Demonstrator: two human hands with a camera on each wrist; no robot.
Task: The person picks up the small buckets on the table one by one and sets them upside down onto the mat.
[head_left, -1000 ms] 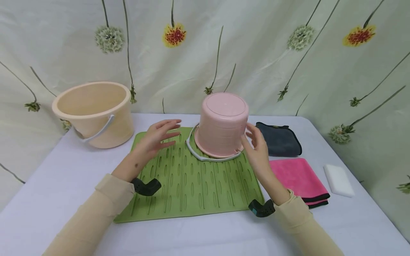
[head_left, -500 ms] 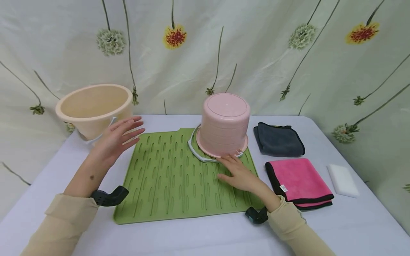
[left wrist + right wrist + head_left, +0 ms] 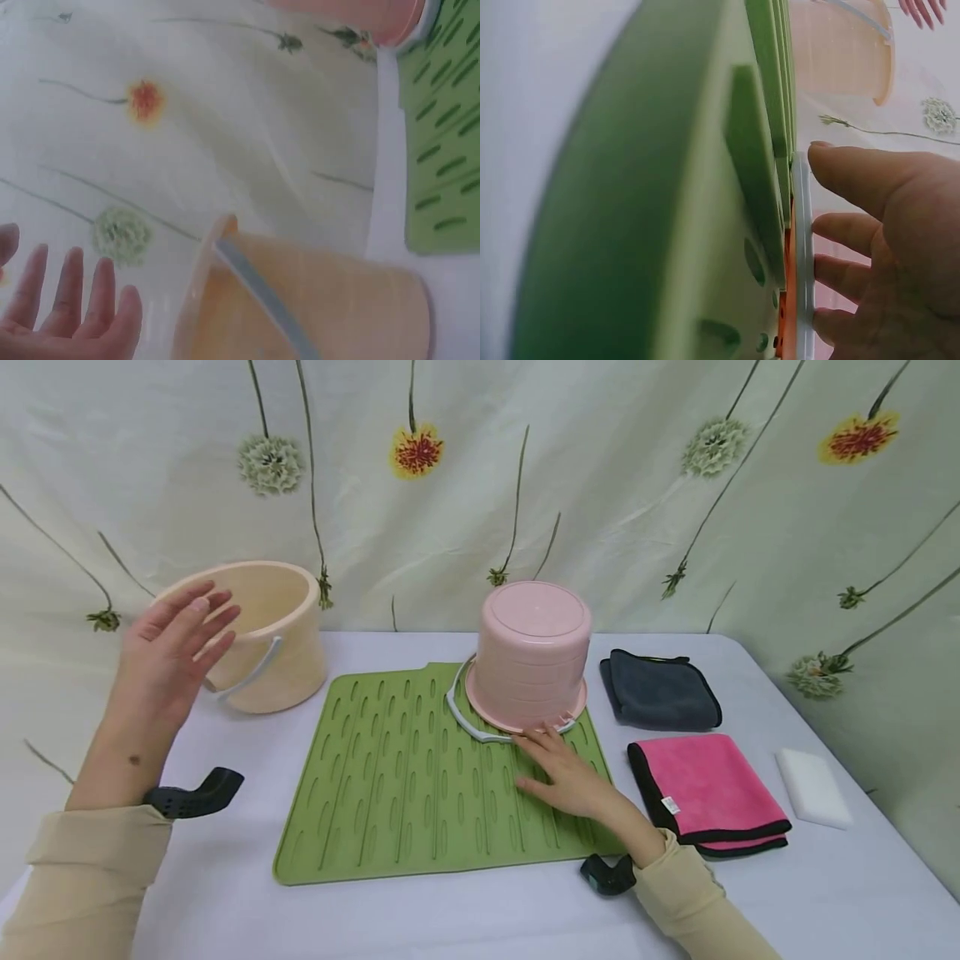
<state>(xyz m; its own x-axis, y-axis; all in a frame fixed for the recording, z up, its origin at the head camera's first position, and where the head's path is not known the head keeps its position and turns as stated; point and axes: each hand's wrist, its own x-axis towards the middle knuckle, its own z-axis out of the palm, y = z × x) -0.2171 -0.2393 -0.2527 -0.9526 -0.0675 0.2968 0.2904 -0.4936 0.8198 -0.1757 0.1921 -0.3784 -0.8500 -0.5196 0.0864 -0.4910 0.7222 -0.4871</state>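
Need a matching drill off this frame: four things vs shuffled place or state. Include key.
1. pink cloth
2. right hand
3. cream bucket
4. pink bucket

A. upright, mouth facing up
B. upside down on the green mat
C. folded, between the mat and the white block
D. fingertips at a grey handle

Pairs: 1-C, 2-D, 3-A, 4-B

No lettering, number or brand can be read in any view. A small white label (image 3: pixel 670 805) sits at the left side of the pink cloth (image 3: pixel 716 781), lower right of the head view, too small to read.
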